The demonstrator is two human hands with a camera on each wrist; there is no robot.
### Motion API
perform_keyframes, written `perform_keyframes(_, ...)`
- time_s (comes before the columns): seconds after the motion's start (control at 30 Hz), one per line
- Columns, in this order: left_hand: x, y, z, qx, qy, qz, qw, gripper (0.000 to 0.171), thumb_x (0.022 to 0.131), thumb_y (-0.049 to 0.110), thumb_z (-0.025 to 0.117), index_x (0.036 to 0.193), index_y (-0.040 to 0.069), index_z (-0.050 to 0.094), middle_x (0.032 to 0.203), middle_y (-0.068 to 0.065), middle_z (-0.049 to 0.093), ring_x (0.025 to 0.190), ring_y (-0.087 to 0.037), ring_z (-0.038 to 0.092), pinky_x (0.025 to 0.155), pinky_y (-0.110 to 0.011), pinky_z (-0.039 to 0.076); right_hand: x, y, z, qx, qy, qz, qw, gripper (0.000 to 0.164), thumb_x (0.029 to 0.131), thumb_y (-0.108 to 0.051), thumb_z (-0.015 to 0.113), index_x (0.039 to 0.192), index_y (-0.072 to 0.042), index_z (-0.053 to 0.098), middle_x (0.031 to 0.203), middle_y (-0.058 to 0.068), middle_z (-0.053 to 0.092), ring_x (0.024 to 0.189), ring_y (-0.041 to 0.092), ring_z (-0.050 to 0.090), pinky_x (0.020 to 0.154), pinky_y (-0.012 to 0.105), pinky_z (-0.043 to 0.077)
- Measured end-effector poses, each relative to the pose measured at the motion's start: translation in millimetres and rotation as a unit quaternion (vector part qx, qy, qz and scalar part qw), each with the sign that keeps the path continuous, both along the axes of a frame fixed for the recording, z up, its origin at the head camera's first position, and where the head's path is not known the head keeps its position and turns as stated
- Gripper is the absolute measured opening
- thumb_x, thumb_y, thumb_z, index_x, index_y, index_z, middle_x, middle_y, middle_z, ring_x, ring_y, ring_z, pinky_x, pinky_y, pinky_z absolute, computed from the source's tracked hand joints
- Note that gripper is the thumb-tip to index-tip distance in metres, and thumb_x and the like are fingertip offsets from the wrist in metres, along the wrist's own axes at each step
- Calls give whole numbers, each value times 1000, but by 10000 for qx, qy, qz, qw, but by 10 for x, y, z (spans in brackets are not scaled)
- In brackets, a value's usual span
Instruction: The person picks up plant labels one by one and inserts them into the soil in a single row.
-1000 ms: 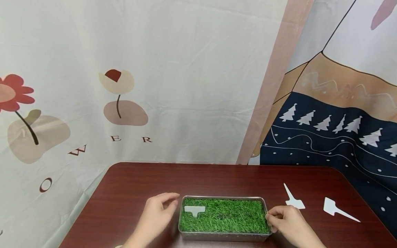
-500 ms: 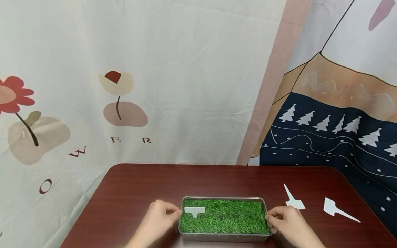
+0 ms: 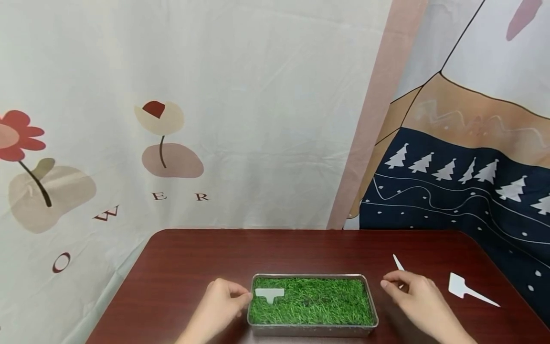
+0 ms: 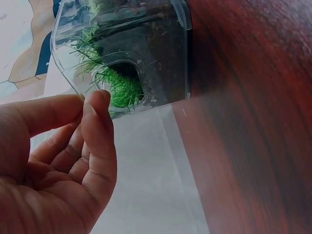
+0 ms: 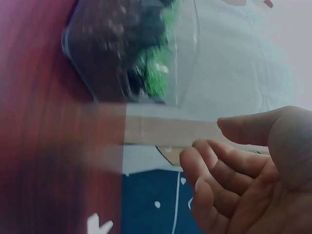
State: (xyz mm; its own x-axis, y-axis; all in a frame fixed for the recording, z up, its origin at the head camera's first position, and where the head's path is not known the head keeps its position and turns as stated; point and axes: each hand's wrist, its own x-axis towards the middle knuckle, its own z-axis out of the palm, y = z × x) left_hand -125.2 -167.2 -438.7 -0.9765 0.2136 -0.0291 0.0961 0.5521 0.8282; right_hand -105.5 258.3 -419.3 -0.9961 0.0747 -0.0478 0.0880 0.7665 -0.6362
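Note:
A clear plastic box (image 3: pixel 313 330) filled with green artificial grass (image 3: pixel 331 301) sits on the table. A white T-shaped plant label (image 3: pixel 269 293) stands in the grass at the left end. At the box's left rim my left hand (image 3: pixel 216 303) pinches the edge between thumb and forefinger; the left wrist view shows the fingertips right at the rim. My right hand (image 3: pixel 421 298) is off the box's right end, its fingers loosely bent and holding nothing. It covers most of a second plant label (image 3: pixel 398 263), leaving its pointed tip in sight.
Another white plant label (image 3: pixel 457 285) lies flat farther right on the dark red table (image 3: pixel 301 248), its point to the right. Behind the table hangs a printed curtain (image 3: pixel 258 119), with a navy tree-patterned part at right.
My left hand has come to the box's left rim and pinches it. My right hand has let go of the right rim and moved right, over the nearer loose label.

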Motion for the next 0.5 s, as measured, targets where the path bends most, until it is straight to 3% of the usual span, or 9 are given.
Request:
perform_keyframes(0.13, 4, 10, 1, 4, 13, 32, 10000, 8, 92, 12, 75, 86, 10, 81, 65, 5, 67, 55, -12, 59, 58, -26, 51, -63, 155, 50, 509, 476, 6, 9976, 30, 100, -28, 72, 120, -6, 74, 109, 6, 75, 87, 20, 68, 67, 35, 52)
perform_keyframes(0.3, 8, 10, 0, 41, -4, -3, 10000, 9, 92, 11, 74, 86, 10, 80, 64, 4, 66, 55, -13, 59, 59, -26, 51, -161, 334, 17, 772, 844, -20, 9934, 41, 99, -30, 73, 124, 2, 68, 110, 10, 71, 88, 21, 66, 67, 35, 52)
perform_keyframes(0.5, 10, 8, -3, 51, -2, -21, 10000, 9, 92, 11, 74, 86, 10, 80, 64, 5, 66, 56, -13, 60, 59, -26, 51, -324, 523, -62, 1118, 539, -181, 9921, 58, 99, -41, 71, 127, 9, 62, 109, 20, 68, 94, 33, 67, 72, 50, 54)
